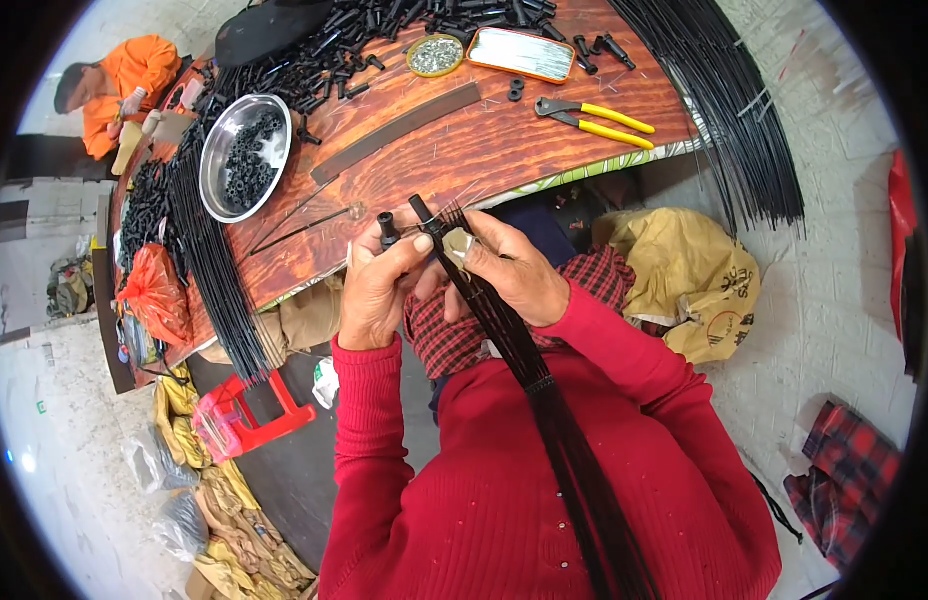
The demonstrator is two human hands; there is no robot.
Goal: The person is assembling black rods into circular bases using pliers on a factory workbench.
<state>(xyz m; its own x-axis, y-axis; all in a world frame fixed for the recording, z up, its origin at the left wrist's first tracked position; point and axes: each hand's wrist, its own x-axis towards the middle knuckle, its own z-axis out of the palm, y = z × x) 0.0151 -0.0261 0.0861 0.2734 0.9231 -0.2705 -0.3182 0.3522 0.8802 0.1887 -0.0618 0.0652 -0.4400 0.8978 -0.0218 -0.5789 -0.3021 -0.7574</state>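
Note:
Between the thumb and fingers of my left hand [370, 300] is a short black tubular part [388, 234] with a flared end. My right hand [524, 278] is closed around the upper end of a long bundle of thin black ribs [506, 350], like those of an umbrella frame. The bundle slants down across my red sweater and leaves the lower edge of the view. A short black tube end [420, 206] sticks out at its top, with fine wire-like tips beside it. Something pale wraps a right fingertip. Both hands meet just off the table's near edge.
On the wooden table [404, 165] lie yellow-handled pincers [609, 125], a flat bar [394, 132], a metal bowl [216, 165] of black rings, a tray [522, 54] of pins and piled black tubular parts. Rib bundles [749, 130] overhang its edges. A person in orange [139, 75] is at far left.

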